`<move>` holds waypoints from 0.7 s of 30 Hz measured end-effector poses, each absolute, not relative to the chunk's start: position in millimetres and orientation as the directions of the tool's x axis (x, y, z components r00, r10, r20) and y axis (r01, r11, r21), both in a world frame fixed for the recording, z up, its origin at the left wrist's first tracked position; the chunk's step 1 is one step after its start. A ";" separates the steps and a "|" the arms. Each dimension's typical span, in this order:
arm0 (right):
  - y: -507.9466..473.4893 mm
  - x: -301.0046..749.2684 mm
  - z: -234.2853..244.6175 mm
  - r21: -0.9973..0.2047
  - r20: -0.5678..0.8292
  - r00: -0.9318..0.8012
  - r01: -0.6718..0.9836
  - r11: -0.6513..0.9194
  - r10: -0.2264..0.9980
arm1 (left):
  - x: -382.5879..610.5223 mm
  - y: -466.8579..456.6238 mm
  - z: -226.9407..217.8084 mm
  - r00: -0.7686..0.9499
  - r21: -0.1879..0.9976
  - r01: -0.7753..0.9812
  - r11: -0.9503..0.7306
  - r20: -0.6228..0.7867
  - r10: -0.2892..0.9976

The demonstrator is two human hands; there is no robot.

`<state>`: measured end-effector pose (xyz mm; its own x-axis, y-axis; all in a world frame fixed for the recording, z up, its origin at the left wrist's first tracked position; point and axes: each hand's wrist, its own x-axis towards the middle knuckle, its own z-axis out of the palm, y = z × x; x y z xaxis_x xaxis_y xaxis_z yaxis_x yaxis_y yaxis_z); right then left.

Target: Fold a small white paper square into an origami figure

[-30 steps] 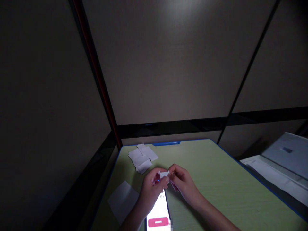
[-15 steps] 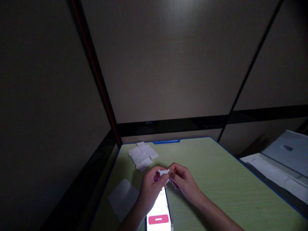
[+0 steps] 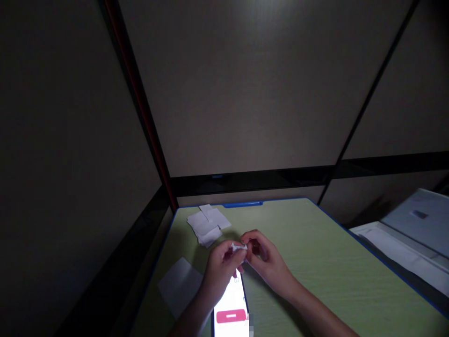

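A small piece of folded white paper (image 3: pixel 239 246) is pinched in my left hand (image 3: pixel 222 269), between thumb and fingers. My right hand (image 3: pixel 268 262) is at the paper's right edge, its thumb and index finger curled close around the corner; whether both press on it is hard to make out. Beneath my hands lies a phone (image 3: pixel 229 302) with a lit screen and a red button; its upper end is hidden by my left hand. Left of my left forearm rests a flat sheet of white paper (image 3: pixel 180 283).
Several white paper pieces (image 3: pixel 206 224) lie overlapped near the far left of the green table (image 3: pixel 315 248), which has a blue edge. A dark cabinet wall (image 3: pixel 245 93) rises behind it. To the right stands an open white box (image 3: pixel 403 252) with its lid (image 3: pixel 417 215) raised.
My right hand's index finger has lifted and its fingers have opened a little at the paper's edge. My left hand keeps its pinch. The phone's displayed number has changed.
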<state>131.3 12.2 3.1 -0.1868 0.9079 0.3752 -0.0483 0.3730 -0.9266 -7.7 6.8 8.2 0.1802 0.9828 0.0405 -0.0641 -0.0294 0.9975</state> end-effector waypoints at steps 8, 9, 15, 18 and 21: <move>12.6 131.7 1.2 -0.945 0.328 -0.166 -0.054 0.323 0.930 | -8.6 4.0 12.7 0.208 0.998 -0.051 -0.043 0.053 0.977; 13.0 131.7 1.3 -0.947 0.321 -0.163 -0.063 0.315 0.933 | -8.5 3.8 13.5 0.205 0.998 -0.048 -0.046 0.055 0.977; 13.9 131.1 -0.2 -0.950 0.309 -0.144 -0.086 0.299 0.940 | -7.1 3.1 14.8 0.167 1.000 0.014 -0.027 0.024 0.986; 13.5 130.4 -2.1 -0.952 0.302 -0.138 -0.084 0.293 0.943 | -6.2 3.0 14.0 0.160 0.999 0.022 -0.027 0.023 0.987; 13.6 129.2 -4.5 -0.954 0.296 -0.124 -0.093 0.285 0.947 | -5.5 3.5 13.3 0.163 0.999 0.024 -0.035 0.030 0.986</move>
